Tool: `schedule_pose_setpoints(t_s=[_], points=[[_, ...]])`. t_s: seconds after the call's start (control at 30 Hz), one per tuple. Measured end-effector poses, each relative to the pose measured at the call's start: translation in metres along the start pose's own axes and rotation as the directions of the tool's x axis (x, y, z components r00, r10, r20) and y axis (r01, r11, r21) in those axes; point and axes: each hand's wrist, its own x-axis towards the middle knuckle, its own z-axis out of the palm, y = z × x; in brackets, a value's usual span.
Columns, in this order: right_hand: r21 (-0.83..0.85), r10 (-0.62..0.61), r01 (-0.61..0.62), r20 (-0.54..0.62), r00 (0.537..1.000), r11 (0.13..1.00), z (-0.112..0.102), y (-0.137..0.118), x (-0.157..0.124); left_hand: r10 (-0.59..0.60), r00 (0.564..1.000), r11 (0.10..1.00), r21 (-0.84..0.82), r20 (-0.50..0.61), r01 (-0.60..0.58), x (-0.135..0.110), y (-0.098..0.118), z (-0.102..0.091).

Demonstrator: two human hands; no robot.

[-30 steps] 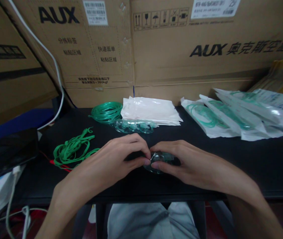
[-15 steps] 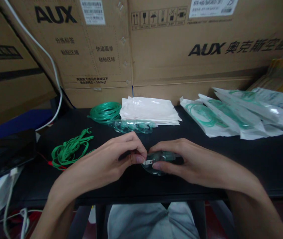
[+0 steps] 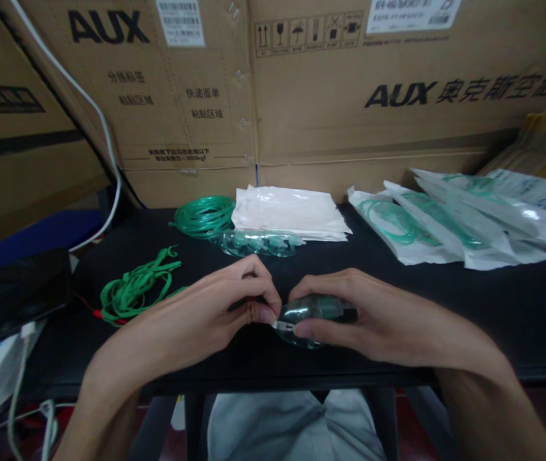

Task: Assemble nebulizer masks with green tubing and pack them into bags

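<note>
Over the front middle of the black table, my right hand (image 3: 349,301) grips a see-through green face mask (image 3: 308,308), with the thumb in front and the fingers behind. A small pale metal nose strip (image 3: 284,326) sits at the mask's left edge. My left hand (image 3: 244,301) is closed, with thumb and forefinger pinching the left end of that strip. My right thumb presses near the strip's other end. The lower part of the mask hangs just below my right thumb; my right hand hides its far side.
Behind my hands lie more clear masks (image 3: 258,243), coiled green tubing (image 3: 204,216) and stacked white pouches (image 3: 289,211). Green elastic cords (image 3: 138,288) are on the left, near a dark phone (image 3: 25,291). Packed pouches (image 3: 426,224) lie right. Cardboard boxes (image 3: 311,128) wall the back.
The mask has tilted, and its left edge with the metal strip now sits a little lower. My fingertips have shifted slightly down with it, and both hands keep their hold.
</note>
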Motion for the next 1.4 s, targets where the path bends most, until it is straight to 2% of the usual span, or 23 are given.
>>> schedule_pose_setpoints(t_s=[0.17, 0.4, 0.53, 0.63, 0.7, 0.77, 0.9, 1.2, 1.4], points=[[-0.005, -0.027, 0.027, -0.026, 0.999, 1.0, 0.005, 0.0, 0.005, -0.02, 1.0, 1.0, -0.001, -0.022, 0.02, 0.0, 0.002, 0.0], [0.109, -0.045, 0.051, -0.059, 0.997, 0.993, 0.008, -0.004, 0.004, -0.022, 0.996, 0.997, 0.072, -0.083, 0.029, 0.003, 0.009, -0.001], [0.148, -0.036, 0.061, -0.164, 0.986, 0.987, 0.007, -0.008, 0.004, 0.044, 0.977, 0.993, 0.121, -0.21, -0.019, 0.003, 0.013, -0.001], [0.171, 0.0, 0.043, -0.247, 0.969, 0.984, 0.007, -0.01, 0.005, 0.11, 0.94, 0.986, 0.151, -0.324, -0.064, 0.005, 0.016, -0.002], [0.209, 0.027, 0.033, -0.281, 0.959, 0.977, 0.008, -0.012, 0.005, 0.105, 0.916, 0.987, 0.154, -0.387, -0.048, 0.007, 0.018, -0.002], [0.231, 0.037, 0.037, -0.31, 0.95, 0.972, 0.01, -0.013, 0.004, 0.048, 0.906, 0.992, 0.127, -0.42, 0.006, 0.007, 0.019, -0.002], [0.216, 0.032, 0.044, -0.336, 0.941, 0.975, 0.01, -0.015, 0.004, -0.039, 0.9, 0.996, 0.057, -0.434, 0.07, 0.006, 0.021, -0.001], [0.299, 0.02, 0.071, -0.289, 0.957, 0.952, 0.008, -0.014, 0.003, 0.007, 0.897, 0.996, 0.081, -0.441, 0.032, 0.004, 0.02, -0.004], [0.238, -0.022, 0.125, -0.394, 0.919, 0.963, 0.01, -0.016, 0.002, -0.008, 0.864, 0.999, 0.035, -0.503, 0.029, 0.008, 0.022, 0.0]])
